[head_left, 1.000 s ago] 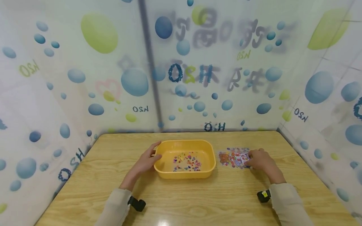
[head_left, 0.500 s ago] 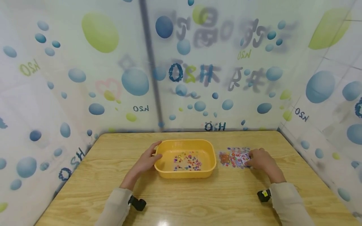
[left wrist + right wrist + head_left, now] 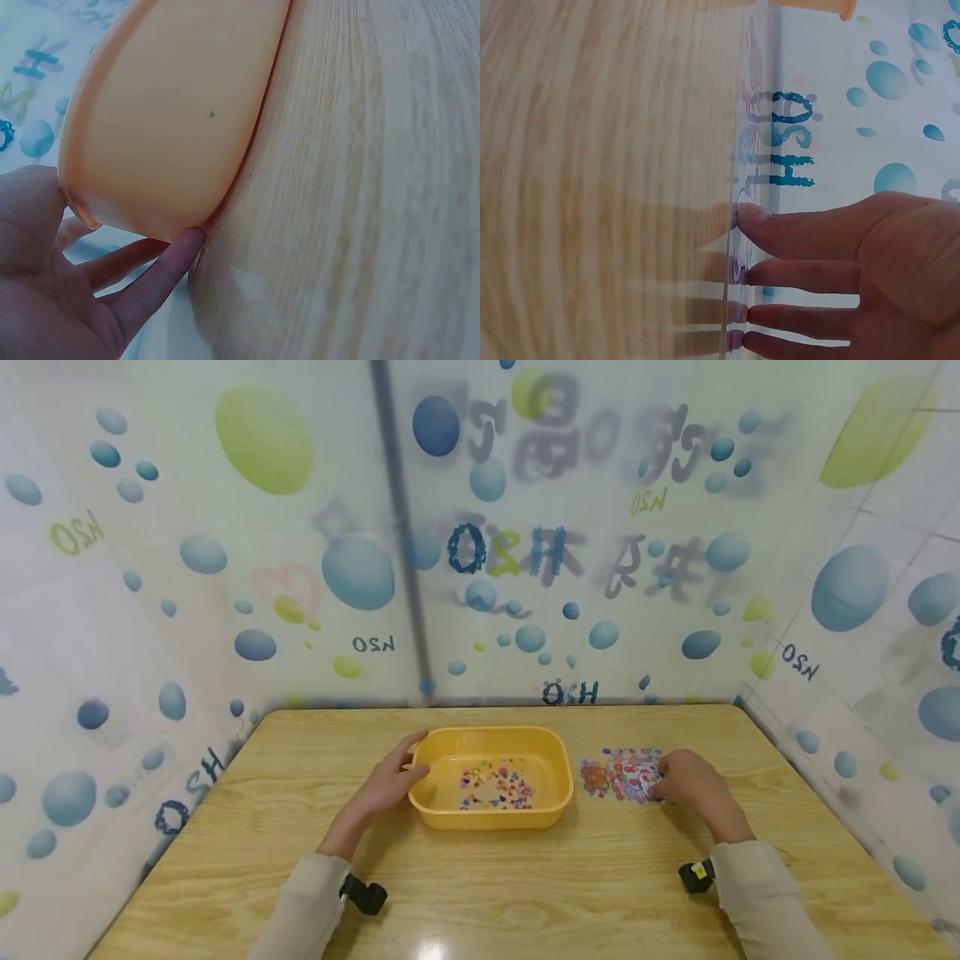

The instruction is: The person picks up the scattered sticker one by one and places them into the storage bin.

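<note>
A yellow plastic basin (image 3: 491, 820) stands upright on the table, with many small colourful pieces (image 3: 502, 789) showing at its bottom. My left hand (image 3: 388, 783) holds the basin's left end, thumb over the rim and fingers against the outer wall; the left wrist view shows fingertips under the curved side (image 3: 172, 112). To the right of the basin lies a clear flat pack or sheet of cartoon stickers (image 3: 611, 777), with a brown bear on it. At its right end, my right hand (image 3: 692, 781) touches it with thumb and extended fingertips, as the right wrist view (image 3: 810, 262) shows.
The wood-grain table (image 3: 480, 885) reaches back to a pale curtain (image 3: 480, 635) printed with blue and green drops, which also hangs on both sides. A narrow strip of table separates the basin from the stickers. Black wrist cameras (image 3: 365, 895) sit on both sleeves.
</note>
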The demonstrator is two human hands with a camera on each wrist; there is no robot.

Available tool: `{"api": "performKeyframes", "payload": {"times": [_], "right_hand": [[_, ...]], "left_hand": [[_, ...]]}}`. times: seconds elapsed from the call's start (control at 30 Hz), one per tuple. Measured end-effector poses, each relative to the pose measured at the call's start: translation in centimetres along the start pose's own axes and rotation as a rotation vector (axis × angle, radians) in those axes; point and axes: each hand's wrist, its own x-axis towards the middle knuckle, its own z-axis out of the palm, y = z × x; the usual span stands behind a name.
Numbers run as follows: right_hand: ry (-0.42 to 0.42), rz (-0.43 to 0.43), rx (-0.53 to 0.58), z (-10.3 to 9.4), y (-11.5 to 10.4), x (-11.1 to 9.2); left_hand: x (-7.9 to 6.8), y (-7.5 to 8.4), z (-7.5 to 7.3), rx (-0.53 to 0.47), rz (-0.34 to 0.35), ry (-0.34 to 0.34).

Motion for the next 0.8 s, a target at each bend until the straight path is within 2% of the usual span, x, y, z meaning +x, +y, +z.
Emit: {"api": "performKeyframes", "payload": {"times": [0.27,0.8], "right_hand": [[0.008,0.039,-0.006,-0.17,0.12,-0.11],[0.078,0.09,-0.016,-0.26,-0.77,-0.48]], "left_hand": [[0.07,-0.02,0.19,-0.012,-0.008,0.003],[0.11,-0.06,-0.09,0.012,0.008,-0.005]]}}
